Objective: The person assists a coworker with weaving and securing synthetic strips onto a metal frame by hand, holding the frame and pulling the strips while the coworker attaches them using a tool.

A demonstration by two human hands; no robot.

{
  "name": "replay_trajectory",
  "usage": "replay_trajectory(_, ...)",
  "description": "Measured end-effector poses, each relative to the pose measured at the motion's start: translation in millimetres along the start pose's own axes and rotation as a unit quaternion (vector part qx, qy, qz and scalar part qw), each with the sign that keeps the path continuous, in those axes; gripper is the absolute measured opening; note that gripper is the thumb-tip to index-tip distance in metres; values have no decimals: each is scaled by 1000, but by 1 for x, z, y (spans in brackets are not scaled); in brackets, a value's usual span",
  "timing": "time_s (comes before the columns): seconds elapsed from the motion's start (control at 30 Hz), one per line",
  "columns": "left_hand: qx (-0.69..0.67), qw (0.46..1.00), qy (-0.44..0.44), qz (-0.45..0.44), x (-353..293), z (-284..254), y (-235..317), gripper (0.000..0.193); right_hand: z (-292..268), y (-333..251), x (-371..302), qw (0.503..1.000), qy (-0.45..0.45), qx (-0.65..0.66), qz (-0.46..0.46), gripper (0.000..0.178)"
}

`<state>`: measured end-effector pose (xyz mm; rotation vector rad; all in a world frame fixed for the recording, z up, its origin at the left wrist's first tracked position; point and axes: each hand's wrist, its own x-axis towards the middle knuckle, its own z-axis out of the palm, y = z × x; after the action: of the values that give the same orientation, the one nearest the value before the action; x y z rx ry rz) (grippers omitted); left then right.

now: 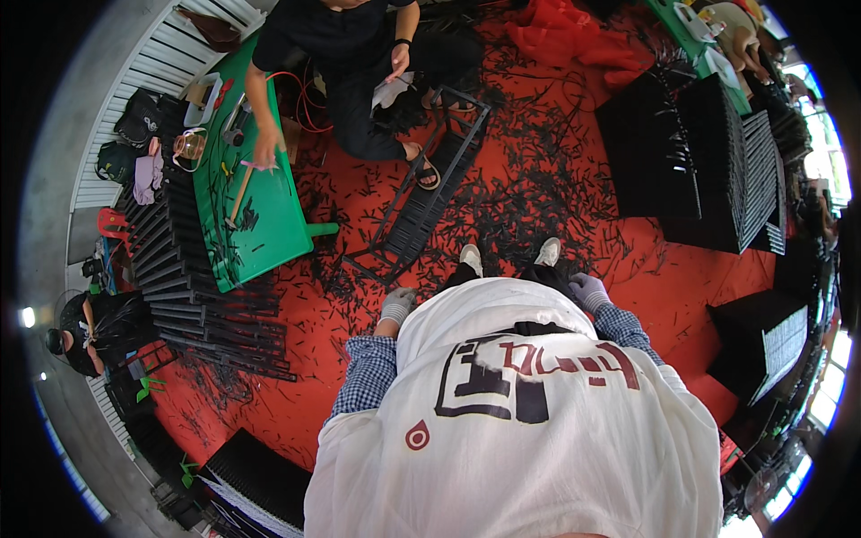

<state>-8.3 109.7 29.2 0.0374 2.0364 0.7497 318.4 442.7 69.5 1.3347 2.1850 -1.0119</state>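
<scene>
My left hand (397, 306), in a pale grey glove, rests low beside my leg, its fingers lying loosely against it. On the other side my right hand (589, 292), gloved alike, lies by my other knee with nothing visible in it. Both sets of fingers show only in part. A black slatted frame (437, 175) lies tilted on the red floor in front of me, apart from both hands. Across it sits a person in black, one foot against the frame. That person's one hand (265, 146) is over a green table, near a wooden-handled hammer (239, 195).
Black strips (520, 202) litter the red floor (646, 269). The green table (273, 242) stands at left beside stacked black frames (193, 278). Tall stacks of black panels (650, 143) are at far right. Red fabric (560, 36) lies at the back. Another person (103, 332) is at far left.
</scene>
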Motion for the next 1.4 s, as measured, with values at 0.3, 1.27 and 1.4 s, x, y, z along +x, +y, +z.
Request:
replay_trajectory(0.3, -99, 992, -22, -73, -3, -2, 15, 25, 2, 2, 3, 1000, -1, 9, 17, 27)
replay_trajectory(1.27, -112, 993, -29, -19, 19, 4, -18, 25, 10, 6, 2, 999, -15, 25, 19, 27)
replay_trajectory(1.4, -81, 995, -42, -29, 16, 4, -15, 26, 12, 13, 3, 999, -3, 30, 11, 27)
